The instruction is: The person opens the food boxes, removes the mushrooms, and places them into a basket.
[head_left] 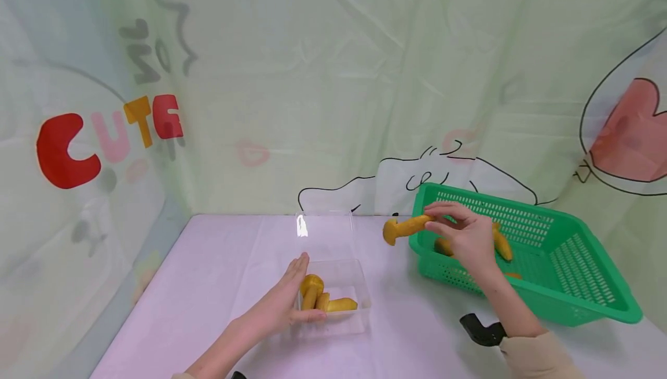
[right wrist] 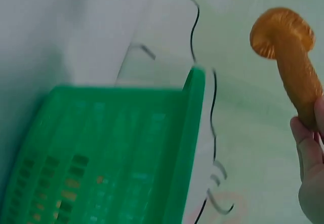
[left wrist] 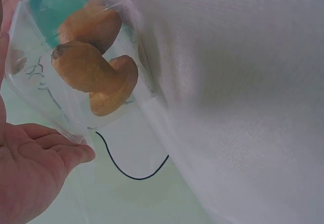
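In the head view my right hand (head_left: 466, 237) pinches a yellow-brown mushroom (head_left: 411, 227) by its stem end. Its cap points left, just beyond the left rim of a green basket (head_left: 552, 304). More mushrooms (head_left: 502, 246) lie inside that basket, some hidden behind the hand. My left hand (head_left: 278, 304) rests against a clear plastic box (head_left: 361, 286), straight fingers along its left wall and thumb along the front. Inside the box are several mushrooms (head_left: 341, 304), also seen through the plastic in the left wrist view. The box's clear lid (head_left: 328, 234) is flipped back behind it.
Both containers stand on a pale lilac tabletop (head_left: 229, 263), the basket to the right of the box. A printed curtain (head_left: 292, 78) hangs behind and at the left. A black strap-like piece (head_left: 482, 330) is at my right wrist.
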Available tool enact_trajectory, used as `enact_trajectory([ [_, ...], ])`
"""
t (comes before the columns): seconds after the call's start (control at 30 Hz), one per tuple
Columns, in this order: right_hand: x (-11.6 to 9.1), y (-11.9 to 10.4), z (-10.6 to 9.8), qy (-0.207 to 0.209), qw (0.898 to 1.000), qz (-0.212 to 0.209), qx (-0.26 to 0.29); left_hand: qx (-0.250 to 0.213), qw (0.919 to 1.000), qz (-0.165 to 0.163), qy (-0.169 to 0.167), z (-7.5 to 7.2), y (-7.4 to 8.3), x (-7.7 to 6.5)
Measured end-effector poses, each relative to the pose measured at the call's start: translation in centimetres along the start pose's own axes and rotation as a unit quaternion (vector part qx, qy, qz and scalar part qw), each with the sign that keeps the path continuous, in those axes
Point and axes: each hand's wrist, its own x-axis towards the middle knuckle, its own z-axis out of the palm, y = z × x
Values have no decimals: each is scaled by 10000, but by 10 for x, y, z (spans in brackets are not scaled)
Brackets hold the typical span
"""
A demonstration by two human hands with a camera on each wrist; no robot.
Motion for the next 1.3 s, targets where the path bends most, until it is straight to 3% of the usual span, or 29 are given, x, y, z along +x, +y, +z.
enact_trajectory([
  [0.13,0,19,-33,599,9977,138,-276,-33,10000,-57,5,1,-1,0],
  [0.3,-6,86,-78,920,9880,168,-1232,-68,10000,-56,-25,1,-2,-1],
  [0.37,-8,106,-88,968,9825,193,-1577,-73,10000,-51,-35,1,-2,-1],
  [0.4,-9,105,-88,971,9804,311,-1688,-65,10000,-48,-37,1,-2,-1],
  [0.47,-11,111,-90,895,9841,300,-1504,-79,10000,-17,-29,0,-1,-2],
  [0.57,-14,99,-83,762,9857,393,-1454,-67,10000,-17,-17,0,1,-2],
  [0.63,-14,107,-84,720,9862,264,-1464,-68,10000,-23,-15,0,1,-2],
  [0.7,-15,104,-81,791,9812,217,-1745,-43,10000,-27,-19,0,1,-2],
  [0.8,-15,101,-78,910,9811,78,-1705,-7,10000,-5,-23,0,1,-1],
  [0.93,-15,87,-71,968,9849,59,-1433,34,10000,-14,-18,0,0,-1],
  [0.97,-15,86,-71,917,9891,37,-1154,42,10000,-11,-15,0,-1,0],
  [1.17,-19,53,-51,575,9928,310,-1003,52,10000,1,-16,0,-2,0],
  [1.2,-21,44,-45,513,9902,401,-1234,43,10000,0,-19,0,-2,0],
  [1.3,-23,37,-31,323,9930,619,-952,39,10000,2,-20,1,-2,0],
])
